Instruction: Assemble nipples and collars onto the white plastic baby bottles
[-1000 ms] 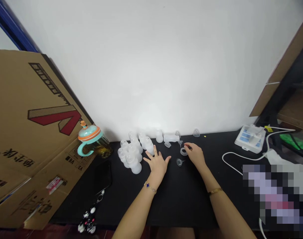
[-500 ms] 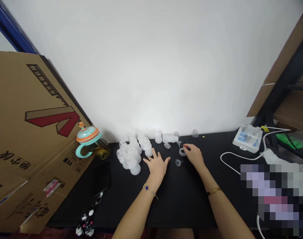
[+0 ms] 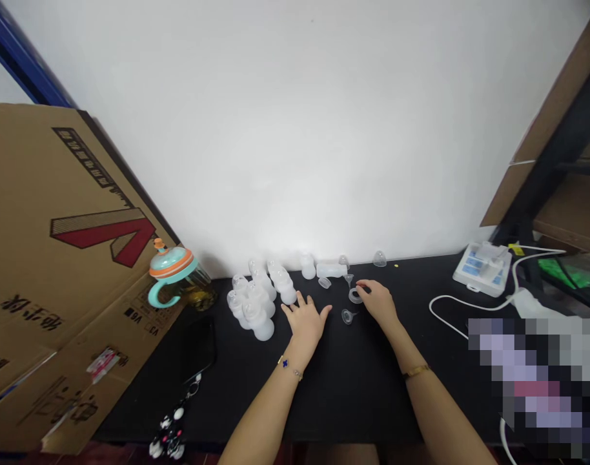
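Note:
My left hand [image 3: 305, 321] lies palm down on the black table with its fingers spread, holding nothing. Its fingertips are close to a cluster of milky baby bottles [image 3: 262, 323] with clear domed tops. My right hand [image 3: 379, 305] has curled fingers at the edge of a translucent bottle collar ring [image 3: 356, 296], which lies on the table; the thumb is partly hidden. Beside the ring are two clear silicone nipples, an upper nipple [image 3: 348, 279] and a lower nipple [image 3: 348, 316]. Behind them are an oval ring [image 3: 325, 283], a bottle lying down [image 3: 331, 270] and an upright bottle [image 3: 308, 266].
Clear dome caps [image 3: 379, 259] stand by the wall. On the left are a lidded drinking cup [image 3: 173, 274], a dark phone [image 3: 198, 349] with a beaded charm, and a large carton [image 3: 72, 271]. A white compartment box [image 3: 483, 268] and white cable [image 3: 450, 298] lie on the right.
Both hands stay almost in place. The foremost bottle by my left fingertips has shifted slightly. The right fingers remain at the collar ring.

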`<state>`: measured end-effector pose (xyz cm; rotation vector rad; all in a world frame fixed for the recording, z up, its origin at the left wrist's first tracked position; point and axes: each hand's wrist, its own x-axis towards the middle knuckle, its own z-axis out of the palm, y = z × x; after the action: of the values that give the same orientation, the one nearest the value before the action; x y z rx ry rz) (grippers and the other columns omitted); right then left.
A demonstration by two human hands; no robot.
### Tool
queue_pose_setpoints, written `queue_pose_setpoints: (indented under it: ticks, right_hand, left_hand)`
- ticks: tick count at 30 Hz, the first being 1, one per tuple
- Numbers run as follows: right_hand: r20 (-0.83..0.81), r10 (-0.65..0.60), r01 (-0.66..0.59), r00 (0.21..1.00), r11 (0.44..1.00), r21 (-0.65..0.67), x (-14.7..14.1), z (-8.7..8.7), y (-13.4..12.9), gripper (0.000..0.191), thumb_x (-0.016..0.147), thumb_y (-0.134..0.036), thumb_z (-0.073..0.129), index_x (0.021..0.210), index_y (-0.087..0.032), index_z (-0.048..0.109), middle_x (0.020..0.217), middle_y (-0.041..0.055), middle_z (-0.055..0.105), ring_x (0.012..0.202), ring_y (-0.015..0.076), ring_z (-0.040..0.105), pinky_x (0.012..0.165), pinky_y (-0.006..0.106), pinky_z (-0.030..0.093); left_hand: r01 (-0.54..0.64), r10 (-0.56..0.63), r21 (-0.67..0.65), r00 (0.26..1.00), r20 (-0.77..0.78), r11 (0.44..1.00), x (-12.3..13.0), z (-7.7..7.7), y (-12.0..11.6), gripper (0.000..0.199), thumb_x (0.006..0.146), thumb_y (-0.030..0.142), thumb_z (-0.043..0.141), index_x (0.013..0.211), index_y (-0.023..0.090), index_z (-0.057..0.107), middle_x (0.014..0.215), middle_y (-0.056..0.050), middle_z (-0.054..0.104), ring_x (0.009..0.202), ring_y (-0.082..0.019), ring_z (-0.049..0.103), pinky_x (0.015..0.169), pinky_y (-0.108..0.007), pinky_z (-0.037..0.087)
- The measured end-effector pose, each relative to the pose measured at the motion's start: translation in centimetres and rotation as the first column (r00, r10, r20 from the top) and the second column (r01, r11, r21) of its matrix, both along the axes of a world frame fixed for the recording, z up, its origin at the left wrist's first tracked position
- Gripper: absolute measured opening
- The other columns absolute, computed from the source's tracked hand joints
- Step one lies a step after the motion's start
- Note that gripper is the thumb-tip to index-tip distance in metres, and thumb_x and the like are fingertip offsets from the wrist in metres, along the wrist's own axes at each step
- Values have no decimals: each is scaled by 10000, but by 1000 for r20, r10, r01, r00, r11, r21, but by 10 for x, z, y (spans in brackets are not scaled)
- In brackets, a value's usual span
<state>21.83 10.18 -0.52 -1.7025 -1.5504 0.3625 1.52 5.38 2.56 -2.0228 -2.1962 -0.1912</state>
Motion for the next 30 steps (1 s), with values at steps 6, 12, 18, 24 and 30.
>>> queue_pose_setpoints:
  ticks: [6, 12, 18, 24, 30]
  right_hand:
    - [7, -1, 1, 1000, 1000, 0, 1, -2, -1, 272, 891, -303, 525, 1024, -230, 751, 1098, 62, 758, 1004, 259, 691, 920, 379, 502]
    - [-43, 7, -6, 999, 1000, 22, 3, -3, -1, 314, 876, -371, 500, 995, -241, 759, 1050, 59, 771, 828, 243, 692, 831, 386, 528]
    - [-117, -8, 17, 993, 997, 78, 5, -2, -1, 358, 862, -446, 494, 969, -241, 767, 1024, 72, 775, 738, 236, 672, 767, 389, 540]
    - [-165, -25, 38, 986, 996, 76, 5, 5, 21, 358, 832, -447, 524, 947, -220, 776, 995, 76, 777, 797, 237, 683, 807, 376, 539]
    - [0, -36, 36, 999, 999, 40, -7, 23, 56, 308, 844, -349, 530, 945, -208, 785, 984, 69, 780, 854, 228, 704, 818, 345, 540]
  left_hand:
    - [130, -145, 130, 983, 112, 983, 3, 14, -4, 473, 991, 506, 504, 1278, 174, 682, 1300, -160, 677, 1003, -272, 718, 922, -384, 520]
    - [355, -382, 155, 898, 217, 922, 11, 13, -10, 308, 1007, 412, 506, 1197, 273, 703, 1008, -50, 746, 868, -187, 722, 692, -246, 489]
    - [460, -485, 156, 810, 331, 874, 22, 5, -17, 207, 971, 390, 564, 1008, 275, 733, 892, -23, 727, 770, -171, 700, 606, -242, 429]
    - [436, -483, 209, 807, 339, 875, 16, 2, -10, 251, 995, 329, 525, 872, 255, 731, 807, -25, 734, 707, -172, 698, 571, -254, 395]
    - [406, -451, 200, 832, 323, 892, 10, 4, -3, 340, 1015, 328, 482, 801, 237, 730, 747, -38, 735, 673, -172, 702, 542, -263, 370]
